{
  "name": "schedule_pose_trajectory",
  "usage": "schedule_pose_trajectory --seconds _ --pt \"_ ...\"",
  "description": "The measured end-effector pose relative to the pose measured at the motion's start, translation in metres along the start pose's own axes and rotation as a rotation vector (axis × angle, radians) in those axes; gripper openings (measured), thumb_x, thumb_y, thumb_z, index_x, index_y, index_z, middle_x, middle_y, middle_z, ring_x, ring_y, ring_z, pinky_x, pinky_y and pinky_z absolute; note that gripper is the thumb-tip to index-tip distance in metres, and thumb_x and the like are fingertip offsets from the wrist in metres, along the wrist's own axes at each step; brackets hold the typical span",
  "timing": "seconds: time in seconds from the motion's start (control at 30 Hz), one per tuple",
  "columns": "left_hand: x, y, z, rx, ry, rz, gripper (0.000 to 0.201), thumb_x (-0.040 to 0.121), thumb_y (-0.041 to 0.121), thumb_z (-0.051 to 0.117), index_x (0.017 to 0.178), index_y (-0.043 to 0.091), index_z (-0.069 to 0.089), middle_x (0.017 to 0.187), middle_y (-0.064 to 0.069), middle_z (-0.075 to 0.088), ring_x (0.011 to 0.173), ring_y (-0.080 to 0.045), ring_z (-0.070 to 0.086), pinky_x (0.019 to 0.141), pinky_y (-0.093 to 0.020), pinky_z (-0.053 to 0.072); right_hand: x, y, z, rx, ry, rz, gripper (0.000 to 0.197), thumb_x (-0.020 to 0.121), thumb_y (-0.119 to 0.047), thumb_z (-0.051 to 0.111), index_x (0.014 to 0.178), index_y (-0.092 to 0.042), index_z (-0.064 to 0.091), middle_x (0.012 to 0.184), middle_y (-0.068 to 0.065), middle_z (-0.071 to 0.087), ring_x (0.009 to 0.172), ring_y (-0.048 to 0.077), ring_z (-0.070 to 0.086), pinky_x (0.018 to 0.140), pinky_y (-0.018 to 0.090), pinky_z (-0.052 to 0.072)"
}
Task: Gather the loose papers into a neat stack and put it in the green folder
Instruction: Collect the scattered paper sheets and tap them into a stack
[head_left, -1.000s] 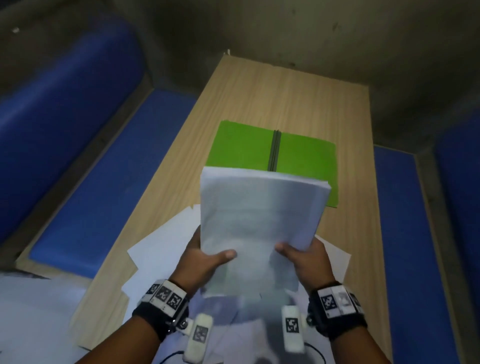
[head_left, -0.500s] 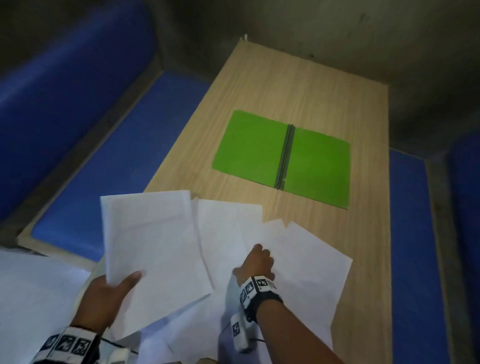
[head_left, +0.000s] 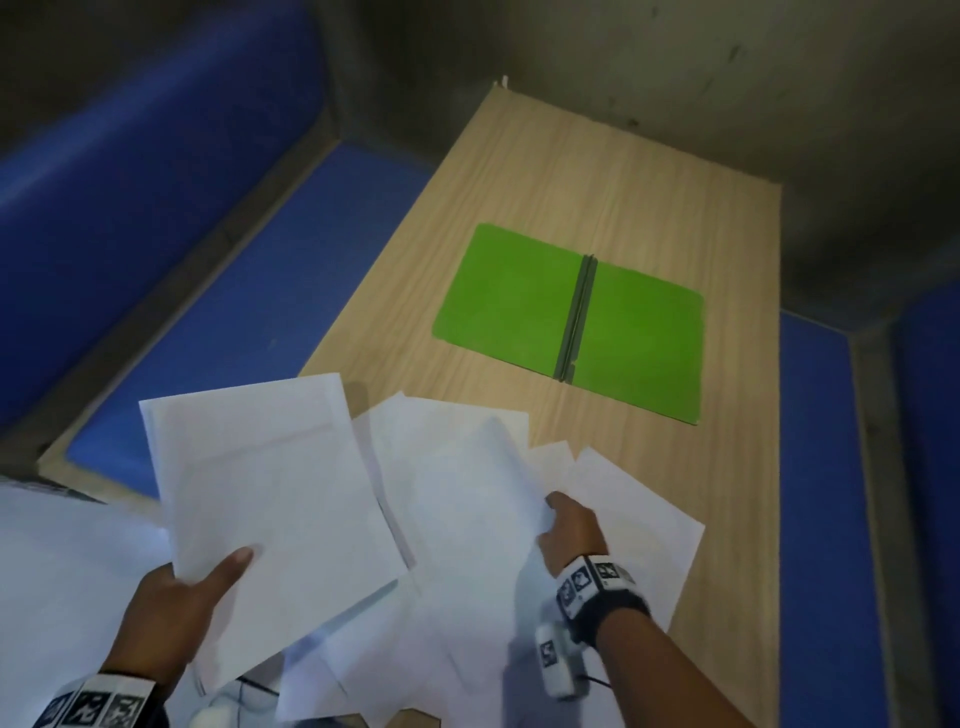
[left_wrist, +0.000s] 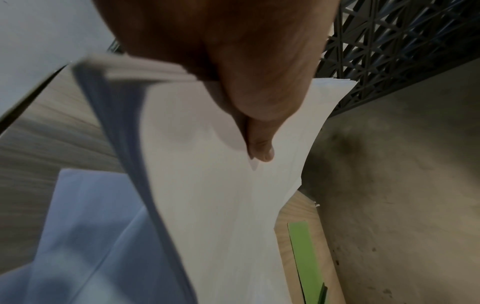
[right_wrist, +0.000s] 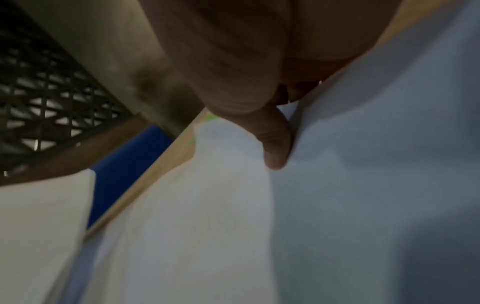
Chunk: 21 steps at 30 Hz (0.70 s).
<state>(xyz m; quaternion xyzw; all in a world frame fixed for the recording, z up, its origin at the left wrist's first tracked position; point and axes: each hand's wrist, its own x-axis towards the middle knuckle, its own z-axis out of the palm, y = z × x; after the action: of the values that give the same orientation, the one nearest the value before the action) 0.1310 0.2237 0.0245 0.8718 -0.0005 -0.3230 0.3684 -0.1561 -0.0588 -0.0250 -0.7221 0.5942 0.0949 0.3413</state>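
Observation:
My left hand (head_left: 192, 587) holds a stack of white papers (head_left: 270, 509) above the table's near left edge, thumb on top; the left wrist view shows the thumb (left_wrist: 259, 144) pressed on the stack (left_wrist: 221, 205). My right hand (head_left: 563, 525) pinches the edge of a loose white sheet (head_left: 467, 519) and lifts it from several scattered sheets (head_left: 639, 525) on the table. In the right wrist view the thumb (right_wrist: 275, 148) lies on that sheet (right_wrist: 207, 205). The green folder (head_left: 571, 322) lies open and flat farther back on the wooden table (head_left: 597, 182).
Blue padded benches (head_left: 234, 291) run along both sides of the table, the right one (head_left: 821, 493) close to the table edge. A grey concrete wall (head_left: 675, 62) stands behind the table's far end. A dark lattice grille (left_wrist: 389, 41) shows in the wrist views.
A second ago both hands held the stack upright. My left hand has since carried it down and left, while my right hand let go, reached to the loose sheets and pinched one up.

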Motion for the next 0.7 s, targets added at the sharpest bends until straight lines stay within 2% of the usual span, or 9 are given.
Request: schedule_pose_trajectory --seconds 0.07,0.17,0.27,0.37,0.43,0.53,0.57,0.63,0.7 --pt "0.0 0.002 -0.002 -0.018 0.006 0.008 0.044 0.077 0.038 0.079 0.093 -0.002 0.067 0.09 -0.02 0.069 0.083 -0.036 0.062 0.075 -0.045 0.049 -0.001 0.017 -0.011 -0.163 -0.008 0.035 0.047 0.084 -0.017 0.06 0.129 -0.014 0.05 0.13 0.007 0.054 0.119 0.028 0.052 0.098 0.035 0.046" --pt "-0.004 0.002 -0.002 -0.049 0.001 0.003 0.043 0.078 0.036 0.078 0.094 -0.002 0.067 0.089 -0.02 0.069 0.081 -0.035 0.062 0.071 -0.042 0.047 -0.005 0.026 -0.01 -0.31 -0.066 0.11 0.071 0.069 -0.045 0.075 0.128 -0.022 0.042 0.131 0.003 0.04 0.125 0.027 0.041 0.094 0.043 0.046" --pt "-0.007 0.0 -0.002 -0.054 0.001 0.003 0.042 0.08 0.034 0.078 0.094 -0.004 0.067 0.084 -0.018 0.069 0.077 -0.033 0.062 0.063 -0.037 0.046 -0.005 0.031 0.002 -0.226 -0.044 0.127 0.064 0.066 -0.034 0.08 0.117 -0.02 0.043 0.121 0.006 0.05 0.114 0.029 0.051 0.092 0.04 0.048" --pt "-0.01 -0.002 -0.002 -0.045 -0.002 0.012 0.039 0.08 0.033 0.078 0.093 -0.002 0.068 0.081 -0.015 0.069 0.075 -0.031 0.063 0.061 -0.035 0.045 -0.005 0.032 0.007 -0.23 -0.064 0.125 0.044 0.074 -0.028 0.069 0.113 -0.023 0.051 0.111 0.003 0.064 0.105 0.026 0.061 0.088 0.033 0.043" --pt "-0.011 -0.007 -0.003 -0.035 -0.003 0.017 0.039 0.079 0.034 0.078 0.092 -0.001 0.069 0.081 -0.015 0.07 0.076 -0.03 0.063 0.061 -0.034 0.045 -0.005 0.033 0.008 -0.255 -0.082 0.085 0.028 0.076 -0.028 0.065 0.104 -0.023 0.061 0.105 -0.001 0.067 0.1 0.024 0.063 0.084 0.031 0.042" --pt "-0.011 -0.014 -0.008 -0.018 0.004 0.023 0.039 0.077 0.038 0.079 0.088 0.001 0.07 0.081 -0.016 0.071 0.076 -0.032 0.064 0.064 -0.037 0.048 -0.005 0.039 0.002 -0.056 -0.039 0.042 0.019 0.073 -0.021 0.071 0.088 -0.011 0.067 0.089 0.005 0.069 0.083 0.025 0.066 0.073 0.03 0.053" --pt "-0.012 -0.015 -0.01 -0.022 0.006 0.021 0.038 0.078 0.038 0.078 0.087 0.002 0.069 0.081 -0.016 0.071 0.076 -0.032 0.064 0.064 -0.037 0.048 -0.006 0.04 -0.004 0.025 -0.013 0.04 0.015 0.073 -0.018 0.072 0.084 -0.009 0.067 0.084 0.006 0.068 0.078 0.024 0.064 0.069 0.03 0.053" --pt "-0.013 -0.018 -0.015 -0.035 0.017 0.023 0.036 0.078 0.036 0.078 0.085 0.002 0.069 0.081 -0.016 0.071 0.076 -0.032 0.064 0.064 -0.036 0.047 -0.006 0.045 -0.023 0.196 0.06 0.08 0.015 0.074 -0.013 0.076 0.086 -0.009 0.068 0.082 0.008 0.066 0.076 0.023 0.061 0.067 0.028 0.047" --pt "-0.012 -0.022 -0.02 -0.049 0.026 0.026 0.036 0.079 0.035 0.078 0.086 0.0 0.069 0.08 -0.016 0.071 0.075 -0.033 0.064 0.063 -0.036 0.047 -0.008 0.049 -0.043 0.358 0.159 0.127 0.024 0.072 -0.012 0.079 0.093 -0.005 0.07 0.086 0.012 0.069 0.08 0.027 0.065 0.071 0.031 0.049"
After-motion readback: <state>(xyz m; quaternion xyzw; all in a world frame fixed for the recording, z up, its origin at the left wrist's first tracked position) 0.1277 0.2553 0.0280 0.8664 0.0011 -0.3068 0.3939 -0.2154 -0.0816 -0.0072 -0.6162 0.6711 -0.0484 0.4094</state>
